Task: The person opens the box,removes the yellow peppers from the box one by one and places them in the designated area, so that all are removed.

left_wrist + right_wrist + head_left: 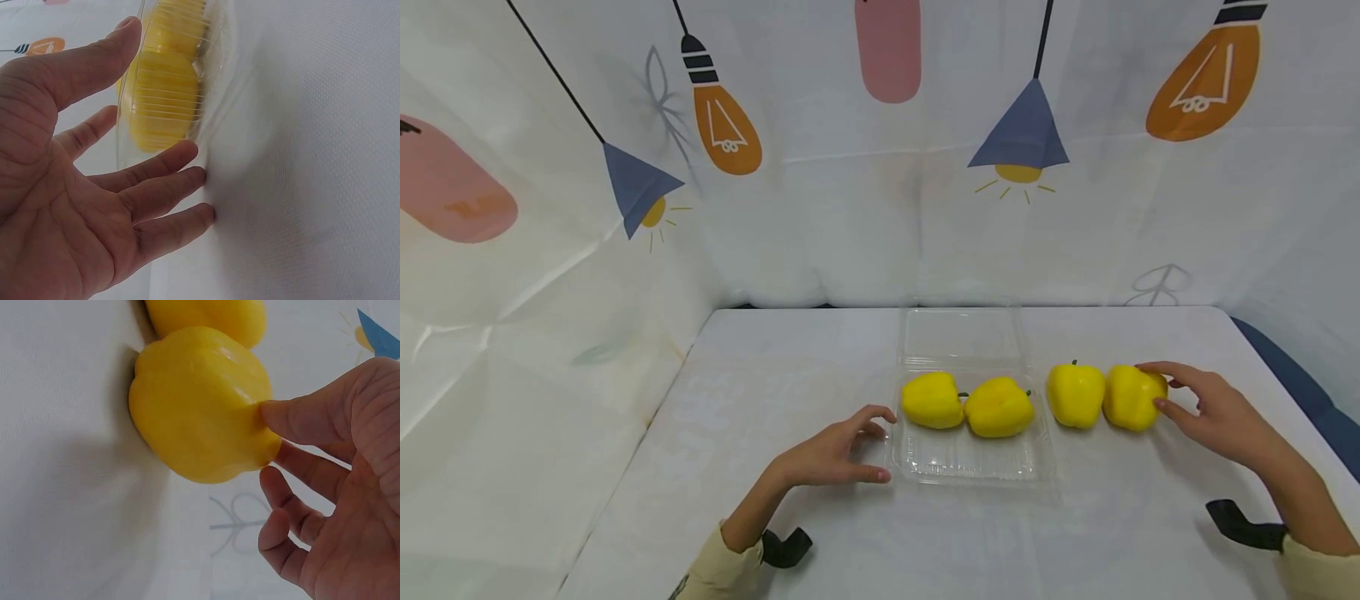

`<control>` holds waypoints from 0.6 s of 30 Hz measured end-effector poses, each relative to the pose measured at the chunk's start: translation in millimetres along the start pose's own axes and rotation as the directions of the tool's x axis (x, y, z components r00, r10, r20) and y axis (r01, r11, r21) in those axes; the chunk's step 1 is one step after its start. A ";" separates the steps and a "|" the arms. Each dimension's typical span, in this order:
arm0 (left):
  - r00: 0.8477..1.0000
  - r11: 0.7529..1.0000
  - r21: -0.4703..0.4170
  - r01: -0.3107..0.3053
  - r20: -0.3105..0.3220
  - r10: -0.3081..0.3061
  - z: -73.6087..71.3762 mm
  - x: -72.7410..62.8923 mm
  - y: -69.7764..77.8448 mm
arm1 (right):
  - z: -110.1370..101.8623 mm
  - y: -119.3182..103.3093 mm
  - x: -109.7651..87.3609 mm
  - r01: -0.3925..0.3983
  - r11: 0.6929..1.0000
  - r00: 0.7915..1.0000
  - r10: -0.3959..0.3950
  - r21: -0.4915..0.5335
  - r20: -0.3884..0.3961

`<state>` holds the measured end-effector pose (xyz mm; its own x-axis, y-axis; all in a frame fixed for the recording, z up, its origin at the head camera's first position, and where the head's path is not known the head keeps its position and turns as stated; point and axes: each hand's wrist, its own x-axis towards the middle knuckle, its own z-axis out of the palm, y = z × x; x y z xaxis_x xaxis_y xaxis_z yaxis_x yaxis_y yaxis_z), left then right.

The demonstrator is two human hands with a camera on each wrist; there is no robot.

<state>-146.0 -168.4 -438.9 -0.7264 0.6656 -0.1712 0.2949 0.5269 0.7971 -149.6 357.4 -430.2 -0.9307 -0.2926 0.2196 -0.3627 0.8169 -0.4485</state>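
Two yellow bell peppers (931, 400) (998, 407) lie side by side in a clear plastic clamshell box (962, 467), whose lid (961, 335) is folded back. Beside the box's left edge, my left hand (827, 454) has its fingers spread and holds nothing; its fingertips are close to the wall. To the right of the box stand two more peppers, one upright with its stem up (1076, 395). My right hand (1225, 421) pinches the outermost pepper (200, 406) between thumb and index finger, while the other fingers curl free. That pepper touches its neighbour.
A white cloth covers the table (760, 358). Behind and to the left hangs a white curtain (850, 225) printed with lamps and bulbs. Past the table's right edge shows a dark blue object (1300, 383). Each wrist carries a black strap mount (1243, 525).
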 end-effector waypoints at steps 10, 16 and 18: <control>1.000 1.000 0.006 -0.013 0.003 0.013 -0.5 1.1 -0.6 | 2.2 -4.6 -0.5 -0.056 0.998 0.998 0.056 -0.009 0.013; 1.000 1.000 0.003 -0.009 0.004 0.009 -0.6 1.6 -1.4 | 1.2 -11.5 -1.9 -0.074 0.997 0.997 0.074 -0.015 -0.025; 1.000 1.000 0.000 -0.002 0.005 0.002 -0.5 1.4 -1.8 | -0.4 -15.6 -1.6 -0.082 0.996 0.996 0.081 -0.022 -0.037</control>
<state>-147.8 -168.7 -440.2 -0.7229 0.6691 -0.1726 0.2963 0.5259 0.7973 -142.4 345.3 -423.2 -0.9545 -0.2070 0.2146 -0.2843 0.8490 -0.4454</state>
